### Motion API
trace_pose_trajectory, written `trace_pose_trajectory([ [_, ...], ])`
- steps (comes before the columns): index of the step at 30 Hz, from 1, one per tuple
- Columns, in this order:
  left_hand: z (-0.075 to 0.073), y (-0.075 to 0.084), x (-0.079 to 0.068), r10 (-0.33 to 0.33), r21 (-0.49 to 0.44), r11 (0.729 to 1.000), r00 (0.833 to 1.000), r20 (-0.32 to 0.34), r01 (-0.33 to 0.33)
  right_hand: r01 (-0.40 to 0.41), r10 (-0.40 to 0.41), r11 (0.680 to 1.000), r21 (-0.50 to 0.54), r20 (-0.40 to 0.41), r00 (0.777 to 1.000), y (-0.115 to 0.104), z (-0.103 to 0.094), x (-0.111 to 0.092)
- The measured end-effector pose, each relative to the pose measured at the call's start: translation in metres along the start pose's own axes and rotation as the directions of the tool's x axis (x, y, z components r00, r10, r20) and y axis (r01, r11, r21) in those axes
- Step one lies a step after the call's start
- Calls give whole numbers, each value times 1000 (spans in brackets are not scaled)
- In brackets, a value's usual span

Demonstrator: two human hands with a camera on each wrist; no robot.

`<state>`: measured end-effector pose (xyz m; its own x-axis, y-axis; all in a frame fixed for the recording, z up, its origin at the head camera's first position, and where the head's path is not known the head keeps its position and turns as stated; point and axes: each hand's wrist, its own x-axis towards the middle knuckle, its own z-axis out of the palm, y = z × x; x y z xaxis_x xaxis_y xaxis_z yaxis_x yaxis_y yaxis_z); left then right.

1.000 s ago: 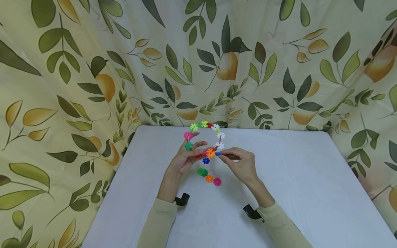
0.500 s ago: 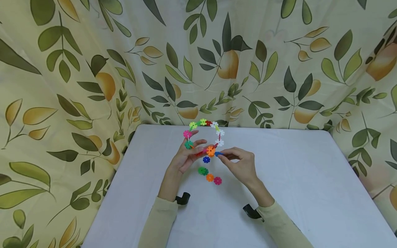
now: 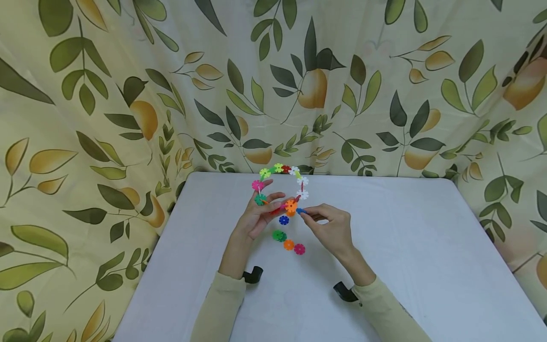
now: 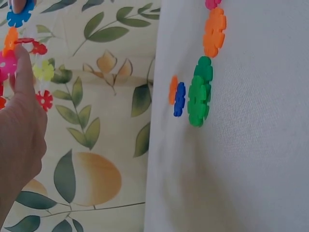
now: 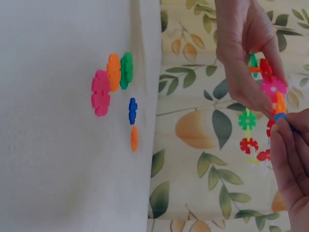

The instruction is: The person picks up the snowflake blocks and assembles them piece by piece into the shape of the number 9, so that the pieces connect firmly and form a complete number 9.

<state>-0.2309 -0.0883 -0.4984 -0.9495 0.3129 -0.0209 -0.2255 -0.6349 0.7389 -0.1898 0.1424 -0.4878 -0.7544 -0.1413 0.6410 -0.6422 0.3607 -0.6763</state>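
Observation:
Above the table, my left hand [image 3: 251, 222] holds a ring of interlocked flower-shaped plastic discs [image 3: 278, 167] in white, red, yellow, green and pink. Its thumb and fingers pinch the lower side of the ring, near an orange disc [image 3: 291, 205] and a pink disc [image 4: 7, 65]. From the right, my right hand [image 3: 334, 227] pinches a blue disc [image 3: 301, 211] between thumb and fingertips. That blue disc meets the orange one in the right wrist view; whether their notches are engaged, I cannot tell. Fingers hide part of the ring.
Loose discs lie on the white-covered table [image 3: 406, 247] below the hands: a dark blue one [image 3: 284, 220], overlapping green ones [image 3: 278, 235], an orange one [image 3: 288, 244] and a pink one [image 3: 299, 249]. Another orange disc [image 5: 134, 138] lies beyond the blue. Behind hangs a leaf-patterned curtain [image 3: 273, 85].
The ring and its orange disc have risen slightly in the head view, the ring's top shifting a little left. Both hands keep their holds, and the loose discs stay put.

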Motion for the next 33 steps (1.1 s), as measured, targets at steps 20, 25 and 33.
trace_pose_trajectory([
  [20,9,-7,1,-67,63,996,997,39,65,34,-37,998,-61,-62,997,-2,4,0],
  [25,7,-8,2,-56,66,996,998,35,53,41,-44,998,-42,-77,996,1,6,-1],
  [33,9,-12,1,-3,36,999,999,33,2,45,-43,999,14,-120,992,0,6,0],
])
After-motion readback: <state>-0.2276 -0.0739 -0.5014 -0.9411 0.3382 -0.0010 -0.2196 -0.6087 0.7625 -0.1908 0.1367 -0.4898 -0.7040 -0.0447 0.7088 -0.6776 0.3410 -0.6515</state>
